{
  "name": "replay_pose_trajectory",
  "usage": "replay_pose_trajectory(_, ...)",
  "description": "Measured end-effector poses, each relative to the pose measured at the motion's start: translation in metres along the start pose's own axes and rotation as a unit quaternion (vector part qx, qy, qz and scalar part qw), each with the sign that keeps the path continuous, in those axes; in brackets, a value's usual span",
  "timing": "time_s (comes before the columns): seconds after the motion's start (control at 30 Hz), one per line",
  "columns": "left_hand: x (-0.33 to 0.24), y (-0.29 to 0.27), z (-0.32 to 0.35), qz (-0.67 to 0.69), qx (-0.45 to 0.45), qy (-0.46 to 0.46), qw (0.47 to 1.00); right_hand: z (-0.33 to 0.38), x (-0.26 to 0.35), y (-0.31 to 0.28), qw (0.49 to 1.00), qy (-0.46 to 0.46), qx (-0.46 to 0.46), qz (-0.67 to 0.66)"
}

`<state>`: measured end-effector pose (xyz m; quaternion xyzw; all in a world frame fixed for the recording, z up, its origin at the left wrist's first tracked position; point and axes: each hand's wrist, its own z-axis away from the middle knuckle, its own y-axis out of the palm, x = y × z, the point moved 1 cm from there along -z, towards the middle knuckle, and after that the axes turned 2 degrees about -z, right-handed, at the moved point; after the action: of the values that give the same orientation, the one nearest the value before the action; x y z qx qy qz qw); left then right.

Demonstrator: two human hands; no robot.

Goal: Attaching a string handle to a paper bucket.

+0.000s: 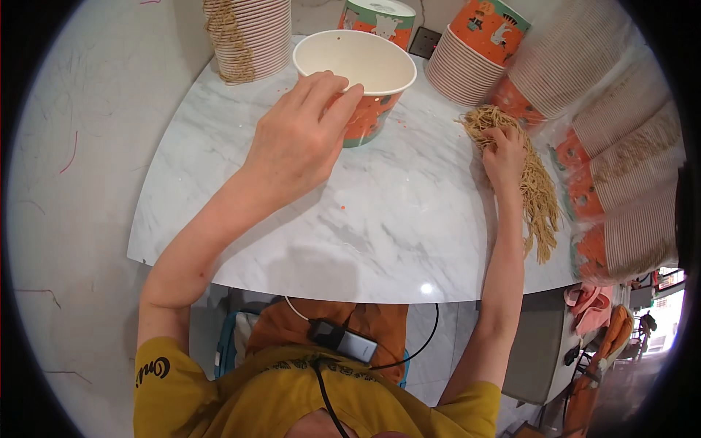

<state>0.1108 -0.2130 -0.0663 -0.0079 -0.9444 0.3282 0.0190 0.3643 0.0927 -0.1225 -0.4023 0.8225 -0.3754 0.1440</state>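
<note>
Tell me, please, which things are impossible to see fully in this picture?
In the head view:
Near inner wall of the open paper bowl: hidden by its rim.
Strands under the right hand: covered by it.
Top of the left bowl stack: cut off by the upper edge.
Prints on plastic-wrapped bowl stacks: blurred by shine.

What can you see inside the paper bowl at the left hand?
The paper bowl shows a pale inner wall with a small dark speck near the far rim; its near side, partly behind the left hand, hides the bottom.
</note>
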Motion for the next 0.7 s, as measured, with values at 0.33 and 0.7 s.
replay_pose_trajectory(0.33,-0.002,-0.002,-0.002,-0.013,0.005,0.009,1.0,0.006,0.009,0.005,0.998,-0.017,-0.008,0.055)
replay_pose_trajectory(0.7,-0.003,-0.004,-0.002,0.005,0.025,-0.007,1.0,0.007,0.042,0.008,0.992,-0.114,-0.048,0.023)
